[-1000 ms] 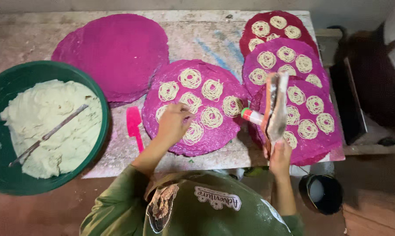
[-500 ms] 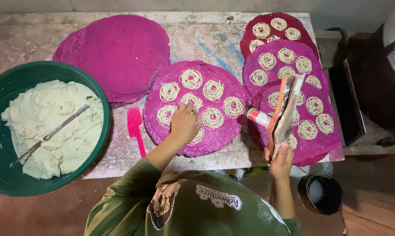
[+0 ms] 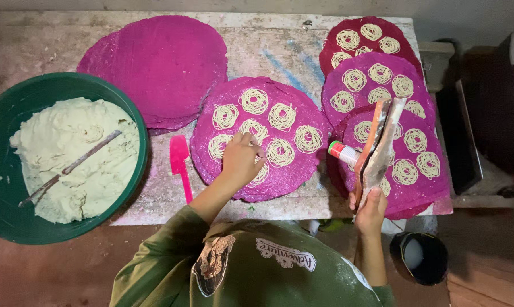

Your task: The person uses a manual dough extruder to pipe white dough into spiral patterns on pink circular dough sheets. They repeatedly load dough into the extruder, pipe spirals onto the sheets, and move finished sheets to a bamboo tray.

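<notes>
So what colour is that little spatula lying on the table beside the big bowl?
Bright pink; the spatula shows clearly in the head view.

The left hand (image 3: 241, 162) rests fingertips-down on the near edge of the middle magenta disc (image 3: 260, 136), among pale coiled spirals. The right hand (image 3: 371, 210) holds a piping bag (image 3: 376, 145) upright over the near right disc (image 3: 407, 165). A pink spatula (image 3: 180, 165) lies left, beside a green bowl (image 3: 1, 187) of pale dough.

Single overhead view, straight down, table (image 3: 280, 51) apparently near
</notes>
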`<action>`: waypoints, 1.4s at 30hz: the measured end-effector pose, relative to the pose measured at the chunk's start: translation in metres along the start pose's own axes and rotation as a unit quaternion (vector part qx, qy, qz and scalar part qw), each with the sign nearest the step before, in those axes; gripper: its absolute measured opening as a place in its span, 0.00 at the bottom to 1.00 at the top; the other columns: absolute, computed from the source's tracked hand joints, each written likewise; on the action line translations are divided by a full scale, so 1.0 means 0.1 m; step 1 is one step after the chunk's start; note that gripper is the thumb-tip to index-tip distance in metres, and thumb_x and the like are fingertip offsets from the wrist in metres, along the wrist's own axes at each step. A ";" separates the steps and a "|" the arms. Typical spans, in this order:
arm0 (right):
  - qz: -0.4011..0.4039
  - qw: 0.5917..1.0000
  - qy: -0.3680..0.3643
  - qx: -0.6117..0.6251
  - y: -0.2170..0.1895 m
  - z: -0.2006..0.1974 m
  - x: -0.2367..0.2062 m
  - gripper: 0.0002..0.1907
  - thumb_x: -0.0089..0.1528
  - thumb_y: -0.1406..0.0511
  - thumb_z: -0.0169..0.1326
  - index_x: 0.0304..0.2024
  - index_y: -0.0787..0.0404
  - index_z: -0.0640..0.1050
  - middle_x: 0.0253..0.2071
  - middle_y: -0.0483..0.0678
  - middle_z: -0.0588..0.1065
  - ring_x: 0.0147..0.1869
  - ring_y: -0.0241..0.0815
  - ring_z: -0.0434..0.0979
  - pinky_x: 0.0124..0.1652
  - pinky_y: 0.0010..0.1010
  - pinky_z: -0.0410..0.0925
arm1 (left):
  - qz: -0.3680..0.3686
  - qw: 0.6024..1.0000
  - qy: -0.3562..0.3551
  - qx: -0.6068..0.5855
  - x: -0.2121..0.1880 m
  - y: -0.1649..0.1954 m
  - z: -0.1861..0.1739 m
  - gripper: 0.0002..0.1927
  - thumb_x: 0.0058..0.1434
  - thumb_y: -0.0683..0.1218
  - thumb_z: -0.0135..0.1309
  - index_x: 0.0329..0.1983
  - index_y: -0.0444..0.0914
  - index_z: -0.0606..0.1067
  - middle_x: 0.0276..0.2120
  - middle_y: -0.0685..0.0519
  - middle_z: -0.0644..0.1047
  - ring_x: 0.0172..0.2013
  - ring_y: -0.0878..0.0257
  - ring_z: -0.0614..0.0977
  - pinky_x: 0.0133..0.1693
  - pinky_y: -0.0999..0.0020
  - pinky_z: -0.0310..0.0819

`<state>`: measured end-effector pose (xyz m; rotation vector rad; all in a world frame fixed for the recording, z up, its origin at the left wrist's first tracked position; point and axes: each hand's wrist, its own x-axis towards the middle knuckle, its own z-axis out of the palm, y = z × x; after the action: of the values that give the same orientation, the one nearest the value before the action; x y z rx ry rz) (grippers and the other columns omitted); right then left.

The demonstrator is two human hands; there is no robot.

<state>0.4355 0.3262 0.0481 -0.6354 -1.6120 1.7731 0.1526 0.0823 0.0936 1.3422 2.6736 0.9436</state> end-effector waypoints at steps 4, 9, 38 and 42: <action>-0.003 1.000 -0.029 -0.006 -0.02 0.02 0.02 0.31 0.75 0.44 0.37 0.45 0.67 0.71 0.29 0.50 0.70 0.28 0.37 0.67 0.28 0.28 0.62 | 0.005 0.998 -0.010 0.058 0.05 0.06 0.10 0.07 0.52 0.47 0.61 0.27 0.39 0.82 0.42 0.48 0.76 0.47 0.50 0.73 0.44 0.55 0.70; -0.006 0.999 -0.033 -0.018 -0.08 -0.01 -0.02 0.31 0.74 0.44 0.38 0.46 0.67 0.70 0.29 0.50 0.70 0.28 0.37 0.67 0.28 0.28 0.62 | 0.004 0.999 0.026 0.036 0.02 0.02 0.07 0.09 0.61 0.46 0.57 0.30 0.37 0.81 0.41 0.50 0.76 0.46 0.52 0.73 0.48 0.55 0.71; 0.021 0.999 -0.018 -0.016 0.05 -0.10 -0.09 0.31 0.74 0.44 0.39 0.49 0.67 0.71 0.31 0.49 0.70 0.29 0.36 0.68 0.28 0.27 0.63 | -0.020 0.999 0.030 0.024 -0.11 0.06 -0.10 0.06 0.56 0.46 0.59 0.29 0.40 0.82 0.41 0.51 0.77 0.47 0.51 0.73 0.44 0.52 0.65; 0.013 1.000 -0.028 0.004 0.06 -0.04 -0.08 0.30 0.73 0.46 0.39 0.51 0.67 0.70 0.33 0.49 0.70 0.29 0.36 0.69 0.27 0.27 0.63 | -0.029 0.998 0.033 0.051 -0.14 0.02 -0.11 0.05 0.58 0.44 0.58 0.34 0.39 0.81 0.41 0.51 0.77 0.45 0.52 0.75 0.45 0.53 0.67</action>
<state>0.4424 0.3227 0.0410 -0.6109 -1.6410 1.8300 0.1601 0.0672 0.1002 1.2635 2.8297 0.8734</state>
